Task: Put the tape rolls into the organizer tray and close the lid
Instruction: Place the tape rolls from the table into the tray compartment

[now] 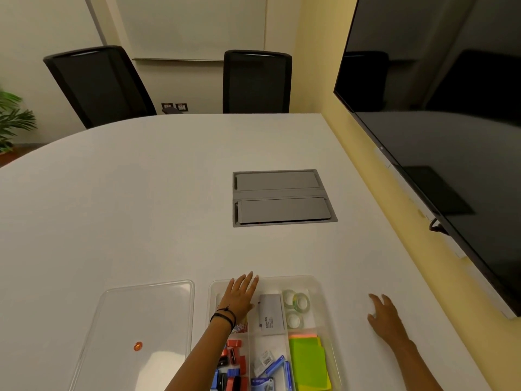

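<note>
A clear organizer tray (293,278) sits on the white table at the bottom centre, uncovered. Three clear tape rolls (296,306) lie in its far right compartment. My left hand (239,299) lies flat, fingers spread, over the tray's far left compartment and holds nothing. My right hand (384,316) rests open on the table to the right of the tray, apart from it. The clear lid (141,320), with a small orange dot on it, lies flat on the table left of the tray.
The tray also holds a grey box (271,314), green and yellow sticky notes (307,362), red and blue clips (232,365) and staple packs. A grey cable hatch (282,197) is set in the table beyond. A large dark screen (451,122) hangs on the right; two black chairs stand far back.
</note>
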{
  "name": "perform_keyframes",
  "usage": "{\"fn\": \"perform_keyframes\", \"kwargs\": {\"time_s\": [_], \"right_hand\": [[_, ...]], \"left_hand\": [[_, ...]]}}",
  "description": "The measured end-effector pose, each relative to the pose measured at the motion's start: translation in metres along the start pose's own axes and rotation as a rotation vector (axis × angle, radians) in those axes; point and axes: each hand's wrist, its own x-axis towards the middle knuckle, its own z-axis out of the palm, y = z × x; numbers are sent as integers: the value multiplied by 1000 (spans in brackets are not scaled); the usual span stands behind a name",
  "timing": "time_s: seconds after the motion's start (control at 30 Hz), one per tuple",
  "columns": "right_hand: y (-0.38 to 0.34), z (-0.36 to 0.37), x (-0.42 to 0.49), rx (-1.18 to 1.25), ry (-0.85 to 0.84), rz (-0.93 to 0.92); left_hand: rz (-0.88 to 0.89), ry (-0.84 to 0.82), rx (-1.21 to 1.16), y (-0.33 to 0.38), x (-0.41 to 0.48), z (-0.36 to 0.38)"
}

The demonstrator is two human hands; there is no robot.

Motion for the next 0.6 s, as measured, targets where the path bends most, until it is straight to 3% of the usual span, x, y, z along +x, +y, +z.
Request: {"fn": "perform_keyframes", "kwargs": {"time_s": [0.13, 0.27, 0.5, 0.6], "right_hand": [[16, 7, -9, 136, -77, 107], [22, 18, -21, 239, 27, 89], [16, 43, -40, 185, 108, 78], [7, 42, -41, 339, 169, 116]], "left_hand": [[6, -11, -3, -1, 0, -1], [9, -13, -4, -2, 1, -1], [6, -24, -24, -3, 2, -2], [15, -23, -26, -5, 3, -3]]}}
